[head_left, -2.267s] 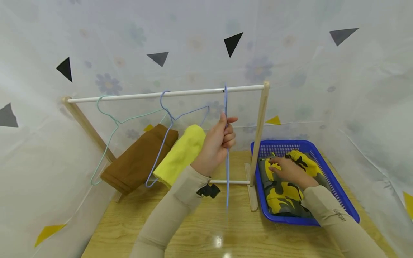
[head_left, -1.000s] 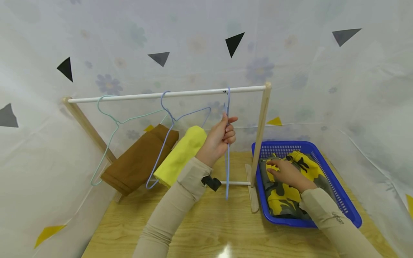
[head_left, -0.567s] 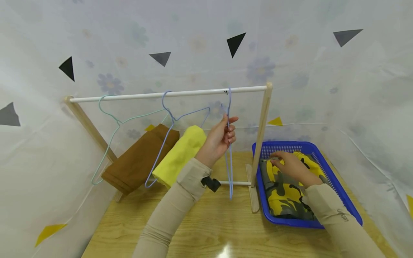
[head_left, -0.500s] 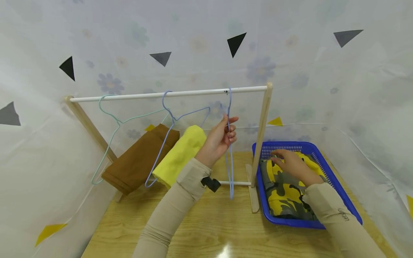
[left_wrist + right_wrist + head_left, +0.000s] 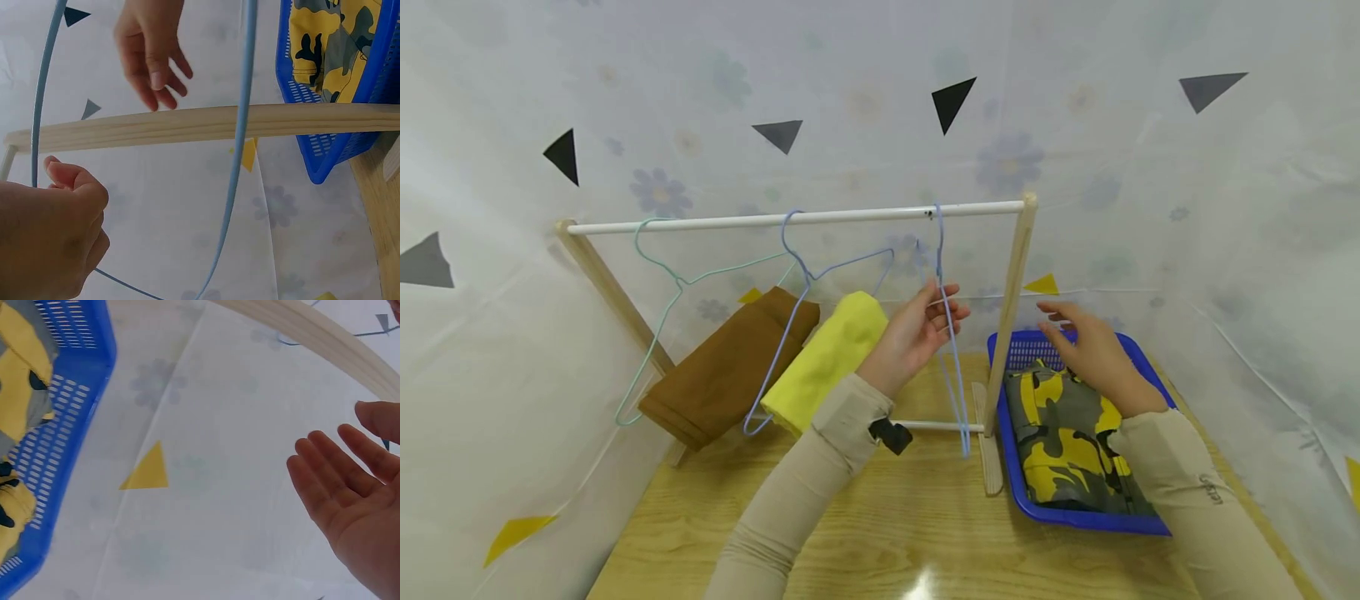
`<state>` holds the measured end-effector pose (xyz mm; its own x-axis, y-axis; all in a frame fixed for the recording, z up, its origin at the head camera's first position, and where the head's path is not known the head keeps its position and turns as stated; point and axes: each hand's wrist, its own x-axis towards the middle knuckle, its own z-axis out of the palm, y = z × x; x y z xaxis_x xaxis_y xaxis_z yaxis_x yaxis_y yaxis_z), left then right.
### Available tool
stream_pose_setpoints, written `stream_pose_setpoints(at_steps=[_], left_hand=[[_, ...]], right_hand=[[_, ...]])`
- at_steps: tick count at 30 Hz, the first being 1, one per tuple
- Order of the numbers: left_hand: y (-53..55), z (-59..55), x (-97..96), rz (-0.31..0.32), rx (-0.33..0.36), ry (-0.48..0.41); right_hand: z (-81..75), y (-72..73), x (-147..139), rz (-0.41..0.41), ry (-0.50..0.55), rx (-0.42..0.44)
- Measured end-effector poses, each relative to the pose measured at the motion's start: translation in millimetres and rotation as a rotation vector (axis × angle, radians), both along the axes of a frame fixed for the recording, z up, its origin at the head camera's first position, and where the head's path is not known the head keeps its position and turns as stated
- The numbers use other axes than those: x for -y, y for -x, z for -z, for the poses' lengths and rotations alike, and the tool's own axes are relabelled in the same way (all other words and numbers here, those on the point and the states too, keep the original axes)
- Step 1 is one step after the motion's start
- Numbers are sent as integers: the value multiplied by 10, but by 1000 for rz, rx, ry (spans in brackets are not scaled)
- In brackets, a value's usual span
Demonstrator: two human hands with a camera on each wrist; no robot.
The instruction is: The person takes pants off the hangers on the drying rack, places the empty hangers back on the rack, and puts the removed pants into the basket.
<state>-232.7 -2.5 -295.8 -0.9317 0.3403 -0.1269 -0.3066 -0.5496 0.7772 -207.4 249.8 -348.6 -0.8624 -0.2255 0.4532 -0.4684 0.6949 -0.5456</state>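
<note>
My left hand [image 5: 917, 333] has its fingers loosely curled round the wire of a light-blue clothes hanger [image 5: 957, 375], just below its neck. That hanger hangs by its hook from the white rail [image 5: 850, 217] and is seen nearly edge-on. In the left wrist view, the hand hides part of the hanger wire [image 5: 240, 125]. My right hand [image 5: 1097, 354] is in the air over the back of a blue basket [image 5: 1015, 492], fingers apart and slightly bent, palm empty in the right wrist view. Folded yellow, grey and black camouflage clothing [image 5: 1060, 442] lies in the basket below it.
A brown garment [image 5: 722, 375] hangs folded over a mint-green hanger [image 5: 658, 325] at the rack's left. Beside it, a yellow garment [image 5: 827, 358] hangs on another blue hanger [image 5: 786, 333]. The rack's wooden right post [image 5: 1011, 308] stands between the held hanger and the basket.
My right hand has risen off the camouflage clothing and moved up towards the back of the basket. The held hanger has turned a little, its lower end shifting right, while my left hand's fingers have loosened.
</note>
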Motion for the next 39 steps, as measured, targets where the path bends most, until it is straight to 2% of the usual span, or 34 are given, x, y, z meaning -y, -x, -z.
stream_pose_setpoints(at_steps=[5, 7, 9, 14, 19, 26, 33, 39], left_hand=[[-16, 88, -7, -3, -4, 54], [-22, 129, 6, -4, -1, 74], [-31, 176, 28, -11, 12, 86], [-85, 309, 112, -12, 32, 117], [-150, 436, 208, 1, 42, 124], [-207, 548, 294, -25, 74, 129], [-251, 629, 359, -36, 81, 133], [-304, 671, 433, -30, 81, 126]], right_hand=[[-116, 51, 51, 14, 28, -276], [-184, 61, 82, 22, 52, -352], [-252, 82, 113, 34, 79, -423], [-431, 112, 193, 57, 144, -529], [-612, 158, 296, 57, 208, -578], [-818, 276, 421, 28, 237, -660], [-893, 391, 497, 19, 274, -621], [-863, 424, 541, -1, 315, -571]])
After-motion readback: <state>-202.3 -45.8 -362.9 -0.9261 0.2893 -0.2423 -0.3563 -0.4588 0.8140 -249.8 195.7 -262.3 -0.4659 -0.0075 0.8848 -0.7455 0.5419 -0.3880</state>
